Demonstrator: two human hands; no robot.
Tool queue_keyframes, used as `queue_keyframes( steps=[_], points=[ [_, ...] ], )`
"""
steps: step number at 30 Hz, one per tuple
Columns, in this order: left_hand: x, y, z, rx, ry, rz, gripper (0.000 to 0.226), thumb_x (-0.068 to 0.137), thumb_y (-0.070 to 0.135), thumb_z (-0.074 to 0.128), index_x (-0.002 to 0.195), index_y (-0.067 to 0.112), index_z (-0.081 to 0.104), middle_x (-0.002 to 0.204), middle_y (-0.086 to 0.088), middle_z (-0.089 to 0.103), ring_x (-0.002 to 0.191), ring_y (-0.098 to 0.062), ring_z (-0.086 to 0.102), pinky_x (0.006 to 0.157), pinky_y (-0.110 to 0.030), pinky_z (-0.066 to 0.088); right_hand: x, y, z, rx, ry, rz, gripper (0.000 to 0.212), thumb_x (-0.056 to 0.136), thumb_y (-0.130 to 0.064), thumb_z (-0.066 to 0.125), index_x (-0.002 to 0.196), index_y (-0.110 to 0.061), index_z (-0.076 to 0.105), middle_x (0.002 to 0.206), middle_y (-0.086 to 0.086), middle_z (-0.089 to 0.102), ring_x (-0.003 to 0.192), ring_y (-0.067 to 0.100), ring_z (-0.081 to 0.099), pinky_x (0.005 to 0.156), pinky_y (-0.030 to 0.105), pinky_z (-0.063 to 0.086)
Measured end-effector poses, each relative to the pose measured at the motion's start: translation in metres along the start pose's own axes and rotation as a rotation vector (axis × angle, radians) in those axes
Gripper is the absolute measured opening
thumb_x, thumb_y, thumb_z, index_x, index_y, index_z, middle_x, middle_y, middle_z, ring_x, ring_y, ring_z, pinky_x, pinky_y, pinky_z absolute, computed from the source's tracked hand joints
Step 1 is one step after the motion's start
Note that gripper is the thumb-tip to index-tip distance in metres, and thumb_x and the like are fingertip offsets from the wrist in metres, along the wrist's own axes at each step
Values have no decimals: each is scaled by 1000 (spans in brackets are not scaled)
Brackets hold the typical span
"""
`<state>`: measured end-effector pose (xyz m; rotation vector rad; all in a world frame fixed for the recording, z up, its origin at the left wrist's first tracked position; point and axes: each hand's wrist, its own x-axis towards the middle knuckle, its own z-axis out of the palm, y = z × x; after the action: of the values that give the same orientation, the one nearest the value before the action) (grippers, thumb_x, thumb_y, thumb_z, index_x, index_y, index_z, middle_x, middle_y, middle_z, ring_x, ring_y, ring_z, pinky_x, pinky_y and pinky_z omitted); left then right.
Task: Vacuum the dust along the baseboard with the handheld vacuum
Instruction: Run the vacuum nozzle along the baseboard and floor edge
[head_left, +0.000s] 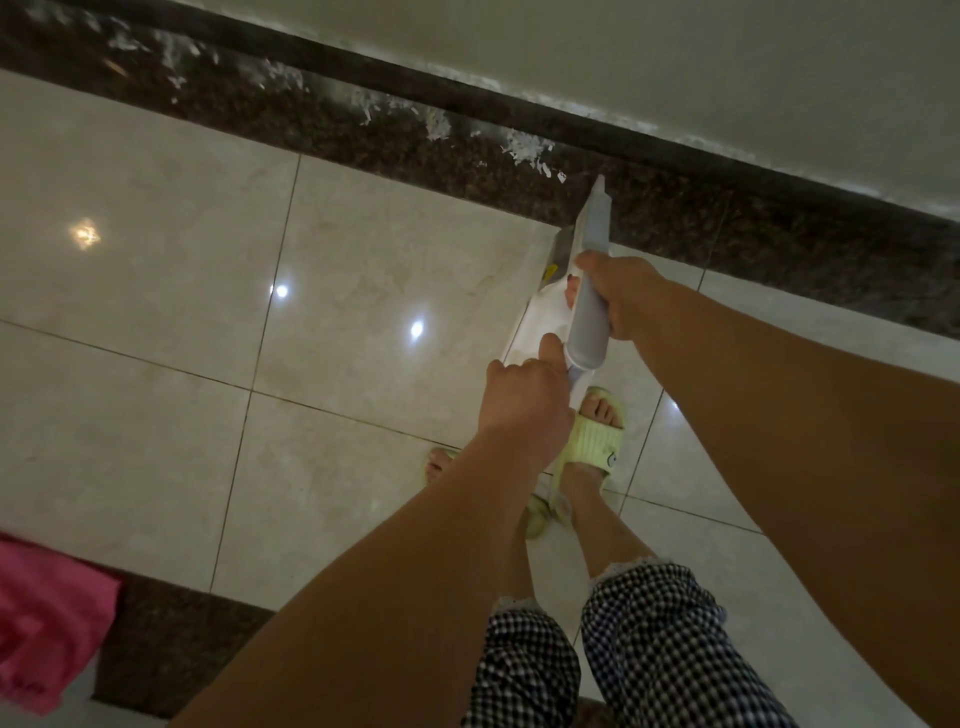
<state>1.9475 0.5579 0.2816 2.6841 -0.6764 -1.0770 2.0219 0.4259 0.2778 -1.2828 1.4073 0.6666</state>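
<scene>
A white and grey handheld vacuum (589, 291) points away from me, its narrow nozzle tip resting on the dark granite floor strip just short of the dark baseboard (467, 91). My right hand (623, 291) grips the grey body from the right side. My left hand (524, 400) is closed around the rear handle, thumb lying along it. White dust and paper scraps (524, 150) lie scattered along the granite strip to the left of the nozzle, running toward the upper left corner.
Glossy beige floor tiles (208, 312) fill the left and centre. My feet in pale green slippers (597, 447) stand under the vacuum. A pink cloth (47, 618) sits at the lower left on another dark strip. The pale wall (727, 62) rises above the baseboard.
</scene>
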Motion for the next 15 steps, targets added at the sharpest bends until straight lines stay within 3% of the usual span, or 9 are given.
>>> queue_keyframes(
  steps=[3,7,11,15],
  points=[
    [7,3,-3,-14,8,6,54,87,35,63,123,13,29,85,4,64,70,-21,59,83,-38,41,6,-8,-4,-1,3,1,27,96,-31,56,114,-13,48,91,2,55,67,13,51,81,28,41],
    [14,6,-6,-1,29,6,58,86,38,65,124,12,29,89,1,65,77,-23,62,82,-37,40,7,-16,-4,-41,9,1,48,94,-36,57,134,-12,45,123,5,56,114,25,54,108,39,39],
    [22,8,-9,-5,44,4,59,87,38,63,127,12,28,90,1,65,80,-23,63,85,-38,39,11,-23,-4,-30,-13,6,43,94,-35,59,128,-12,48,110,0,58,97,19,57,106,37,40],
    [23,6,-12,14,57,-9,56,88,35,63,126,12,28,87,3,64,77,-20,62,84,-36,39,12,-27,-2,-32,4,-10,56,91,-38,61,138,-13,43,128,6,55,116,25,53,108,41,39]
  ],
)
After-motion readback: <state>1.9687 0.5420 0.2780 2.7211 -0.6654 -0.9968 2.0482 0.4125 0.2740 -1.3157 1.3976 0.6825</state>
